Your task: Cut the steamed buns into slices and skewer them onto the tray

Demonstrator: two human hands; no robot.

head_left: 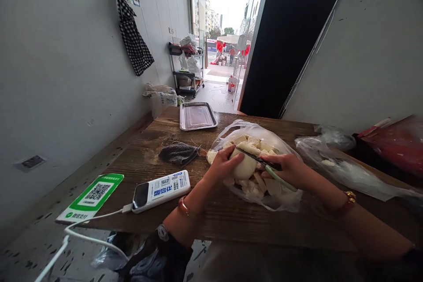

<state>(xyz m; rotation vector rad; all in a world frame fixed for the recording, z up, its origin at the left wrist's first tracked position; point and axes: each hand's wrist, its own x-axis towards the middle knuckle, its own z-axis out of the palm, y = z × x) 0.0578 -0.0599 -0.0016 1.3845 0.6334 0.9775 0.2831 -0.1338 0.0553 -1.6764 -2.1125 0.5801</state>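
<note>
My left hand (225,165) is closed around a round, pale steamed bun (245,168), held over an open plastic bag (280,134). In my right hand (286,168) is a pair of scissors with dark blades and a light green handle (280,179). The blades lie across the top of the bun, touching it; how deep they reach is hidden. Cut chunks of bun (254,142) fill the bag around and below both hands. Part of the scissors' grip is covered by my right fingers.
On the wooden table (148,141) are a metal tray (198,116), a dark grey cloth (179,153), a white power bank (161,190) with a cable (95,238), and a green QR-code card (94,196). More plastic bags (343,172) lie right. A shelf cart (187,70) stands by the door.
</note>
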